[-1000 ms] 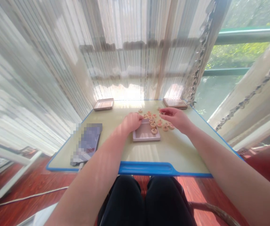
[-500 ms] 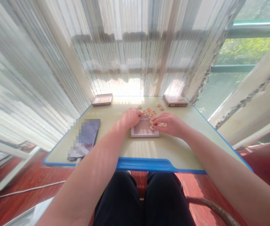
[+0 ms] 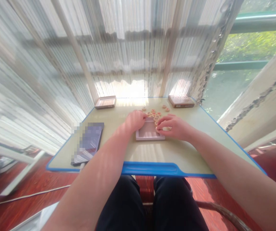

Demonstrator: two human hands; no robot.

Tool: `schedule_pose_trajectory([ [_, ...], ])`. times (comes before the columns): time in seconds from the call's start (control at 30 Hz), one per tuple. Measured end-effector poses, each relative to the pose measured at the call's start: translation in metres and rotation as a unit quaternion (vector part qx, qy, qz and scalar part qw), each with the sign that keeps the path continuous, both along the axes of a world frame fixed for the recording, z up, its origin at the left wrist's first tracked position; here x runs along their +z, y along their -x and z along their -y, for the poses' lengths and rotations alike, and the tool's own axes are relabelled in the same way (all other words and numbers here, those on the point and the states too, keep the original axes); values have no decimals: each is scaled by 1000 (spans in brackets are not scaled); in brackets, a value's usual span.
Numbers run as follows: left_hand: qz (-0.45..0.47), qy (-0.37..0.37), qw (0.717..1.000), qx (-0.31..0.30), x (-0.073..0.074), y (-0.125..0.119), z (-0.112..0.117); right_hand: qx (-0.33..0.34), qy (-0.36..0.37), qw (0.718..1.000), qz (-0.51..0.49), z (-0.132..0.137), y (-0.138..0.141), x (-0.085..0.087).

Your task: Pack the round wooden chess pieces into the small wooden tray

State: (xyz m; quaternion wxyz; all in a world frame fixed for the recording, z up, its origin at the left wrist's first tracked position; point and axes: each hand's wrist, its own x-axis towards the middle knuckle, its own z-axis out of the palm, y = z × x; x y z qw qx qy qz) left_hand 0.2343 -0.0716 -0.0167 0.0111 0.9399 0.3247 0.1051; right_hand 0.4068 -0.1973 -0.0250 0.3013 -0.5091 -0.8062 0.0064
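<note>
Blue-edged tbl [image 3: 188, 157] has shallow pinkish tray [image 3: 147, 132] & rnd pale pcs [image 3: 153, 114].

Head camera looked forward from seated wearer, wide, tipped down: knees [image 3: 125, 200] right below, desk [image 3: 147, 154] close ahead, curtain [image 3: 133, 59] rose beyond.

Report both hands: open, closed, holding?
Left hand: curled at the tray's far-left corner; grip unclear.
Right hand: half-curled at the tray's right side; hold can't be told.
</note>
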Motion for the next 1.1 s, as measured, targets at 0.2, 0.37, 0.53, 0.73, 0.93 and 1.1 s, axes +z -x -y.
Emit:
schedule_pose_trajectory([
  [0.2, -9, 3, 1000, 3, 3, 0, 3, -19, 26, 999, -23, 1, 1, 1],
  [0.37, -10, 2, 1000, -6, 4, 1, 3, -29, 39, 998, -31, 2, 2, 2],
  [0.53, -9, -1, 1000, -7, 3, 1, 2, -52, 42, 996, -53, 5, 4, 7],
  [0.73, -8, -4, 1000, 2, 2, 0, 3, -75, 62, 995, -38, 4, 3, 4],
  [0.93, -5, -10, 1000, 0, 2, 0, 3, -77, 67, 994, -37, 6, 4, 6],
  [1.1, -13, -10, 1000, 6, 2, 0, 3, -136, 34, 990, -28, 6, -9, 16],
])
